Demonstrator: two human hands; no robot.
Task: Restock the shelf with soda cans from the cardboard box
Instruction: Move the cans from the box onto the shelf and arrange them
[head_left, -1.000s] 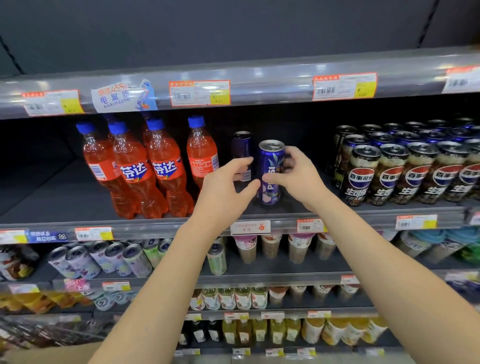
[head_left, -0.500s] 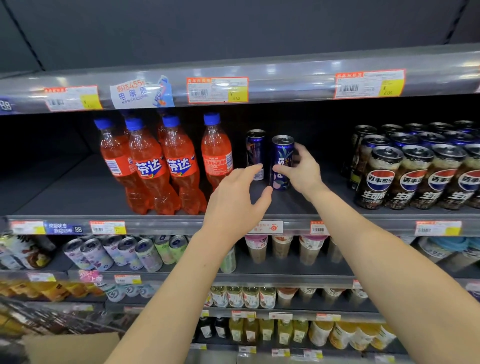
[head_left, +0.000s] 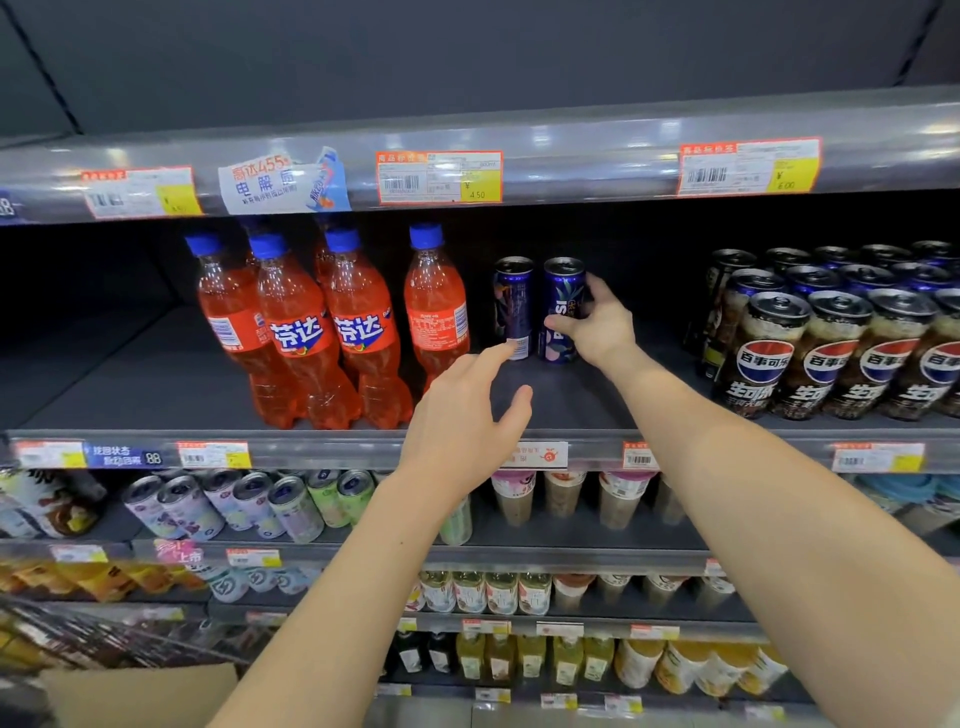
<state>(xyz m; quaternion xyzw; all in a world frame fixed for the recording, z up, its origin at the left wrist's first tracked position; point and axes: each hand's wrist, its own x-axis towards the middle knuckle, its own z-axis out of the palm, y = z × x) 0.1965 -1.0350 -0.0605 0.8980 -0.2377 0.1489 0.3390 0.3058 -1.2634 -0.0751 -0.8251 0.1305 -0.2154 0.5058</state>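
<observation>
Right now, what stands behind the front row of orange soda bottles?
Behind the orange soda bottles, more blue caps show, so more bottles stand there. How many cannot be told; the front row covers them.

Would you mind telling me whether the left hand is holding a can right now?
No, the left hand hovers open and empty above the shelf, while only the right hand grips a blue can.

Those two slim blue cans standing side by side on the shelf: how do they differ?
The right hand grips the right blue can; the left blue can stands free, with the open left hand just in front. The right can shows white Pepsi lettering; the left can shows fine print and a barcode. Both are upright, slim and dark blue.
</observation>
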